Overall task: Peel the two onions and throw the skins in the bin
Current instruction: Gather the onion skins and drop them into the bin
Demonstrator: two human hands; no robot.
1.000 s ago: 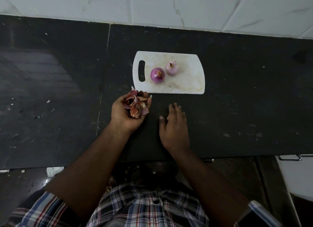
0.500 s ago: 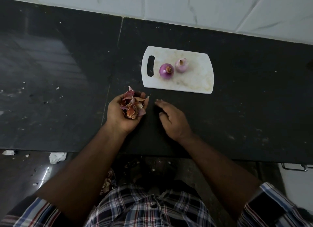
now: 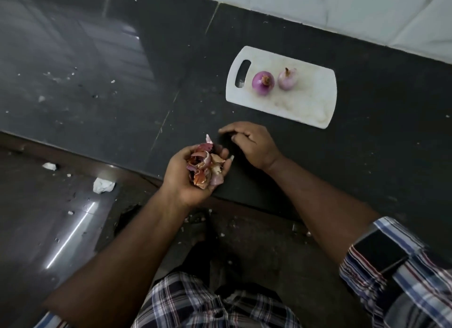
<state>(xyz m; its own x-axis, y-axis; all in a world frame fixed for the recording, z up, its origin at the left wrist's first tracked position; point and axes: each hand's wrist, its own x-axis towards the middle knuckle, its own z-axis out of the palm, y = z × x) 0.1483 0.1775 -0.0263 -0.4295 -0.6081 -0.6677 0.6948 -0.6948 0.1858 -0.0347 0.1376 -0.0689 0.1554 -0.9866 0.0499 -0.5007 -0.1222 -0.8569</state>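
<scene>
Two peeled onions sit side by side on a white cutting board (image 3: 308, 105): a purple onion (image 3: 259, 86) on the left and a paler onion (image 3: 288, 81) on the right. My left hand (image 3: 178, 181) is cupped palm up over the counter's front edge and holds a heap of reddish onion skins (image 3: 204, 167). My right hand (image 3: 255, 144) rests palm down on the black counter just right of the skins, below the board. Its fingers are loosely bent, fingertips on the stone, with nothing visible in them. No bin is in view.
The black stone counter (image 3: 122, 83) stretches left, dotted with small white specks. A white tiled wall (image 3: 342, 9) backs it. Below the counter edge, the dark floor carries a crumpled white scrap (image 3: 103, 185) and small bits.
The view has swung left and tilted. My left hand with the skins has drawn back to the counter's front edge. My right hand slid left towards it and its fingers bent.
</scene>
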